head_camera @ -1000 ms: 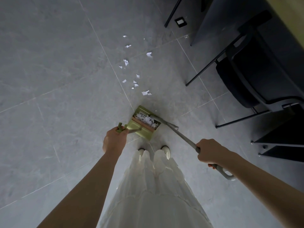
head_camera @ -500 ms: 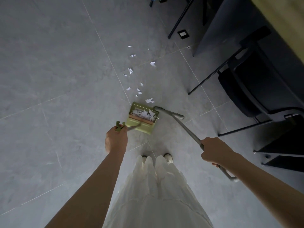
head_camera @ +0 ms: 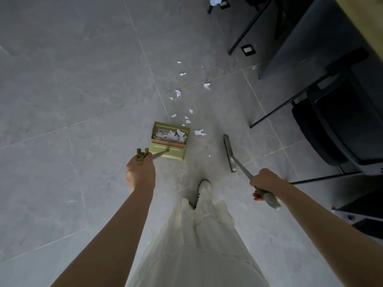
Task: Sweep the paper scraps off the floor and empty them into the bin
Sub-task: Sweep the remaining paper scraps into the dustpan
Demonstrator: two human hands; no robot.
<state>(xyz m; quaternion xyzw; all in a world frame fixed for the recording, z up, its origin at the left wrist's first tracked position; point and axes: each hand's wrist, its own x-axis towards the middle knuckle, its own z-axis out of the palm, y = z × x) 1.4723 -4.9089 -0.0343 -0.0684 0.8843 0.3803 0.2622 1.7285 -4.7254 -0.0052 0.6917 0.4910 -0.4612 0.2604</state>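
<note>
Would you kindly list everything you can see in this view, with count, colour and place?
dustpan: one, green, on the floor ahead, scraps inside
broom: one, grey, head right of the dustpan
scraps: a dozen or so loose, white, scattered on the floor beyond the dustpan; more in the pan
floor: grey tiles
chair: one, black, at the right
desk: one, wooden top over dark side, upper right
floor socket: one, dark, near the desk
skirt: one, white, bottom centre
shoe: one showing, white, below the broom head
left hand: grips the dustpan handle
right hand: grips the broom handle
</note>
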